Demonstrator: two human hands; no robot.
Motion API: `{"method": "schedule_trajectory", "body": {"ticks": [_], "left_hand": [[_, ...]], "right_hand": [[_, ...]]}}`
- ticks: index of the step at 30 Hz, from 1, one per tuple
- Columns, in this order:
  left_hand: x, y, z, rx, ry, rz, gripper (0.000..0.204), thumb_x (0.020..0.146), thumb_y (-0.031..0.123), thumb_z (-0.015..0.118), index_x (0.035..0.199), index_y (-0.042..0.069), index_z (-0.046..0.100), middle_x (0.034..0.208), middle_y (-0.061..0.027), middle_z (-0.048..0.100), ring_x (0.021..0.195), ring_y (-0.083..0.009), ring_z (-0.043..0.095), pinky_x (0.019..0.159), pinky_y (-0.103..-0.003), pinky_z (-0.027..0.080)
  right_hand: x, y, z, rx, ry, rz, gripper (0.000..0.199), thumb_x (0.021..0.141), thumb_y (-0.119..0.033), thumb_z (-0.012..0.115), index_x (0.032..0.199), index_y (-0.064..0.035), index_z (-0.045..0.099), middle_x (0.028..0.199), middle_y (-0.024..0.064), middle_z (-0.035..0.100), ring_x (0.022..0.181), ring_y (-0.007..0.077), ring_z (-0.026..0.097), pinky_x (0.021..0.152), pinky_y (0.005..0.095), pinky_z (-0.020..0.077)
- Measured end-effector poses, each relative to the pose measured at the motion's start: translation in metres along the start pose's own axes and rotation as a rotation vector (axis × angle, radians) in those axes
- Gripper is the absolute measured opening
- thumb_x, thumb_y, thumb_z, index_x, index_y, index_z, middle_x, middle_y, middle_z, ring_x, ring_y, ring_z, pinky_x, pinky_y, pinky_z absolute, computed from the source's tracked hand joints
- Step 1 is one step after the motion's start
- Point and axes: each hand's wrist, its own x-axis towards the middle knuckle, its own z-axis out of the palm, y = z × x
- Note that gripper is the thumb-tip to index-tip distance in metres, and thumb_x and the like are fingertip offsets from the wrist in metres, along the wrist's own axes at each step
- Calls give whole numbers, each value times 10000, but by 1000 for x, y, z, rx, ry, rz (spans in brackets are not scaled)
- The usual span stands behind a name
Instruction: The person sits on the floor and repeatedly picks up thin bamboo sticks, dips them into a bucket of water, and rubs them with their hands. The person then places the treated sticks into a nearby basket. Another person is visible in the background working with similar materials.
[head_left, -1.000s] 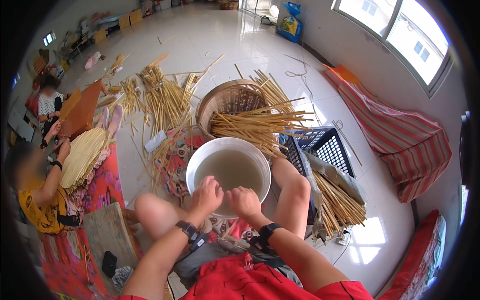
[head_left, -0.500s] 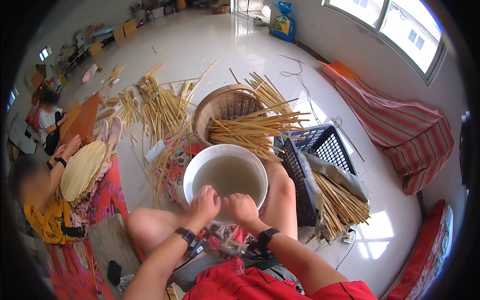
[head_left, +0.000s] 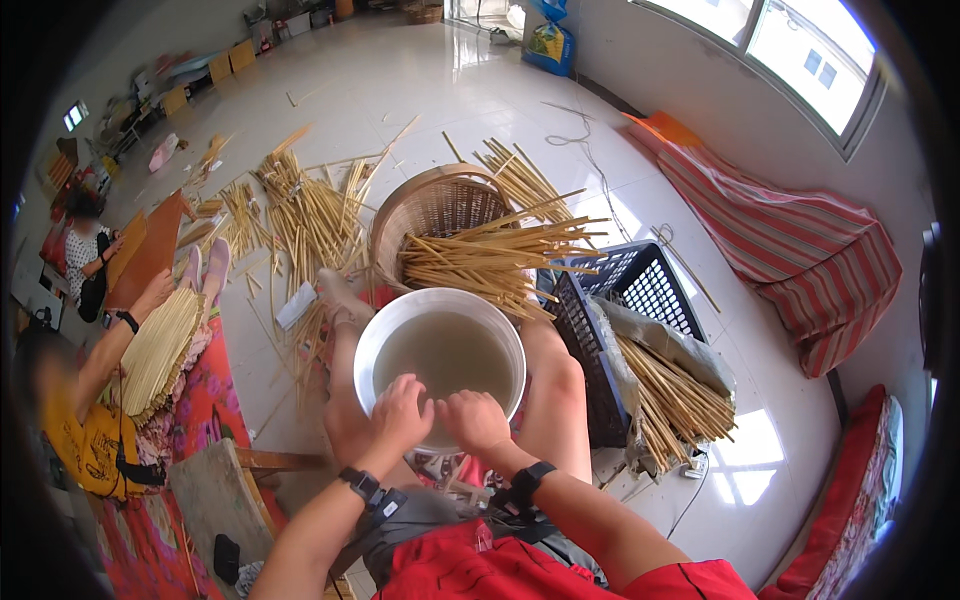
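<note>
Beyond the round white bucket point(head_left: 364, 365) stands a round brown wicker basket point(head_left: 436, 208). Right of both sits a rectangular dark-blue plastic crate point(head_left: 592, 375).

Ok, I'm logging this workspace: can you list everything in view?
Bucket: one, white, between legs
Murky liquid: one pool, greyish, inside bucket
Wicker basket: one, brown, beyond bucket
Stalks: many, yellow, basket, by crate, floor
Crate: one, dark blue, right of bucket
Striped cloth: one, red-grey, by right wall
Bag: one, blue-yellow, far end
Window: one, greyish frame, upper right
Straw piece: one, pale yellow, left
Co-workers: two, yellow and spotted tops, left
Bench: one, greyish, lower left
Far clutter: several, mixed, upper left
Wristbands: two, black, person's wrists
Left grip: one, bare, bucket's near side
Right grip: one, bare, beside left
</note>
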Motion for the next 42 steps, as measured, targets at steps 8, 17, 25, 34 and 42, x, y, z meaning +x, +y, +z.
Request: {"method": "schedule_trajectory", "body": {"ticks": [8,17,25,34,42], "left_hand": [[-2,-4,0,-109,18,-78,259,789,148,635,1022,71,551,1163,-142,561,1063,-347,561,849,-439,480],[7,4,-7,-68,136,-81,318,756,2,624,1062,65,567,1008,-136,539,960,-337,552,813,-438,467],[11,17,-10,22,32,-13,544,733,-85,542,1258,52,510,1290,-184,469,1179,-367,497,965,-435,437],[3,-5,-3,-56,50,-110,447,781,-39,543,1223,14,503,1366,-212,402,1235,-398,456,1011,-444,413],[3,-5,4,-82,20,-126,361,787,-21,552,1142,35,528,1362,-193,414,1123,-390,538,903,-431,473]], "right_hand": [[3,0,-5,54,-48,-8,250,903,-268,551,813,-45,619,820,135,639,778,304,629,740,411,486],[8,4,-6,202,-9,61,285,782,-95,614,1062,-75,571,980,126,623,924,307,617,807,402,487],[6,19,-15,439,34,-34,515,719,13,611,1219,-90,545,1319,186,465,1157,386,497,955,425,457],[-24,119,-152,487,472,332,250,839,-15,660,1085,-44,629,982,69,621,784,124,609,654,251,508],[-151,302,-168,-367,211,1093,197,788,-202,691,962,-111,684,1066,134,607,1016,327,593,863,418,492]]}}
